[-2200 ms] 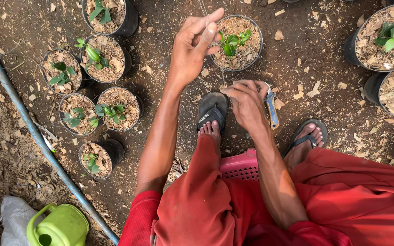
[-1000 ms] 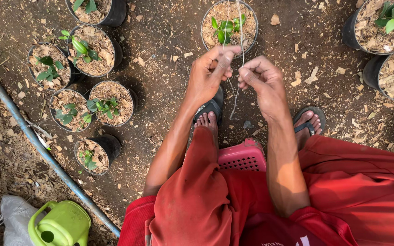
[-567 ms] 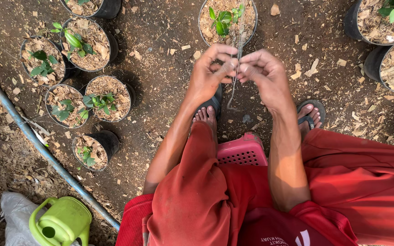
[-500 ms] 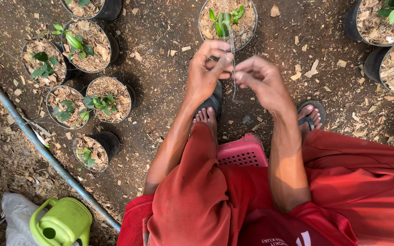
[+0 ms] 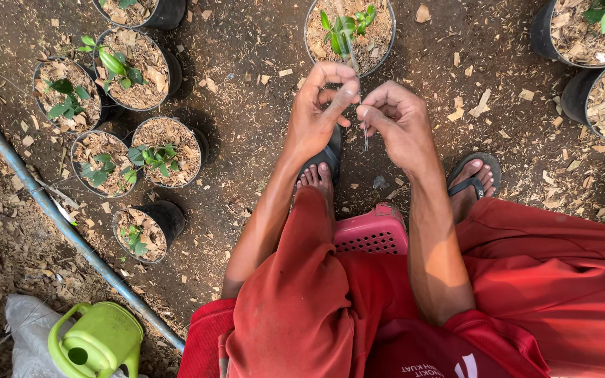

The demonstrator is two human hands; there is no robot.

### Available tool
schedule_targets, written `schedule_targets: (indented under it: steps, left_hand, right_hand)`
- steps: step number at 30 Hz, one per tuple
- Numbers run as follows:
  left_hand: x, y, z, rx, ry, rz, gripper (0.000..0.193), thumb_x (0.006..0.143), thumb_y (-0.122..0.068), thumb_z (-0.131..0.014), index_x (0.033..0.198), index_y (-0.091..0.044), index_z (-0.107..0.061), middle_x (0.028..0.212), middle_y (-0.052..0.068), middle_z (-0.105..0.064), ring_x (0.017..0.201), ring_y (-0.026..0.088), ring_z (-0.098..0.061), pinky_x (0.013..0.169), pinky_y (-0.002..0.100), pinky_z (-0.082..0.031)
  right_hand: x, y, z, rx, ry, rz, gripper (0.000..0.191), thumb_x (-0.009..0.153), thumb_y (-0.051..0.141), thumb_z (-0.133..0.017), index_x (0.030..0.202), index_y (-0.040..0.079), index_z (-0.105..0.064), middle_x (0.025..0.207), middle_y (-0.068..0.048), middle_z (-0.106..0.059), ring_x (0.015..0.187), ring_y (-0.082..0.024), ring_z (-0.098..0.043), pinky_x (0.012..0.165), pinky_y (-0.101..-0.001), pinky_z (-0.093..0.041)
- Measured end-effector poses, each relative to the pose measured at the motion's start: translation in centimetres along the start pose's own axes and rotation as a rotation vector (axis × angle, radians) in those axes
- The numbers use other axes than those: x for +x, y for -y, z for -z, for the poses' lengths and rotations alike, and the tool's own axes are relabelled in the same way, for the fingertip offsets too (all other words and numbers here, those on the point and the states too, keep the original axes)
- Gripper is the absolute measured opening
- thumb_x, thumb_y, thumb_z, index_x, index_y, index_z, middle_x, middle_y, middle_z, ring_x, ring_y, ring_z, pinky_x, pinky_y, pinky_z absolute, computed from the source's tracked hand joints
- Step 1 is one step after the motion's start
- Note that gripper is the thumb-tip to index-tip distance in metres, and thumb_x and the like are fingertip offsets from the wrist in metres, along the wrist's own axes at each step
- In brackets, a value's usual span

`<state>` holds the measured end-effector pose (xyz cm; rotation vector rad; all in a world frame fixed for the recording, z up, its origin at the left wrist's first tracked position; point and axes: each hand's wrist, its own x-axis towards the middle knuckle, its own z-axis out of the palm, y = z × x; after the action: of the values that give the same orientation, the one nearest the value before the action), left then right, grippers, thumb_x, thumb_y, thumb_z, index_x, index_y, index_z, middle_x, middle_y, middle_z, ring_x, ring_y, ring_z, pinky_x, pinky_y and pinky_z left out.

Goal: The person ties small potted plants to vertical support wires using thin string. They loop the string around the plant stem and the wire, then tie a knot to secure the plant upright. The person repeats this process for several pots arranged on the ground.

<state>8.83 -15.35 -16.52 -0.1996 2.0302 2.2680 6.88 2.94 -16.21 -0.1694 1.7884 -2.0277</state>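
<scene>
1. Closest to you, your knees in loose red cloth frame a pink perforated plastic stool that you sit on, low enough to bring your work within arm's reach of the ground.
2. Next, your left hand pinches a thin pale strip between thumb and forefinger, and your right hand pinches it just beside, fingers narrow; it looks pulled taut between them, its loose end hanging between your sandalled feet.
3. Beyond your knuckles, the strip runs up toward the round black pot with a green seedling, which stands directly ahead, probably for easy reach.
4. Off to your left, a cluster of small black seedling pots stands beside a grey pipe; a lime-green plastic watering can sits by it.
</scene>
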Motion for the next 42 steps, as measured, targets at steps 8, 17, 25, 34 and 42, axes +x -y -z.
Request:
schedule_targets:
  steps: [8,17,25,34,42]
  left_hand:
    - [0.2,1.7,0.1,-0.038,0.13,0.091,0.03,0.101,-0.015,-0.069,0.129,-0.005,-0.064,0.103,0.006,-0.072,0.089,0.012,-0.068,0.073,0.028,-0.06]
    - [0.1,1.7,0.8,-0.069,0.183,0.034,0.022,0.106,-0.017,-0.062,0.123,-0.003,-0.061,0.104,0.004,-0.068,0.097,0.011,-0.07,0.088,0.031,-0.065]
    - [-0.4,1.0,0.6,-0.063,0.179,0.004,0.018,0.109,-0.012,-0.052,0.125,-0.003,-0.053,0.1,0.004,-0.057,0.083,0.009,-0.061,0.075,0.031,-0.066]
    - [-0.9,1.6,0.0,-0.132,0.115,0.058,0.017,0.112,-0.018,-0.045,0.123,-0.005,-0.046,0.103,0.006,-0.054,0.082,0.011,-0.065,0.066,0.029,-0.066]
    - [-1.0,1.8,-0.1,-0.019,0.054,0.043,0.024,0.113,-0.022,-0.043,0.13,-0.007,-0.046,0.102,0.004,-0.053,0.08,0.008,-0.061,0.06,0.026,-0.063]
  right_hand:
    - [-0.1,0.4,0.7,0.051,0.052,-0.084,0.006,0.1,0.002,-0.068,0.098,0.007,-0.064,0.089,0.002,-0.064,0.077,-0.006,-0.057,0.067,-0.0232,-0.048]
    - [-0.2,0.8,0.1,0.142,0.068,-0.085,0.005,0.1,0.003,-0.068,0.098,0.007,-0.065,0.09,0.0,-0.064,0.077,-0.008,-0.06,0.067,-0.0244,-0.05]
    - [-0.2,0.5,0.4,0.247,0.085,-0.09,0.005,0.102,0.003,-0.067,0.099,0.006,-0.065,0.091,-0.003,-0.066,0.077,-0.011,-0.062,0.068,-0.026,-0.052]
    - [-0.1,0.9,0.0,0.131,0.028,-0.116,0.007,0.104,0.002,-0.06,0.1,0.008,-0.059,0.09,-0.004,-0.067,0.074,-0.01,-0.063,0.061,-0.0256,-0.052]
    - [-0.3,1.7,-0.8,0.139,0.073,-0.099,0.006,0.106,0.001,-0.057,0.105,0.006,-0.054,0.091,-0.006,-0.066,0.071,-0.011,-0.064,0.061,-0.0245,-0.053]
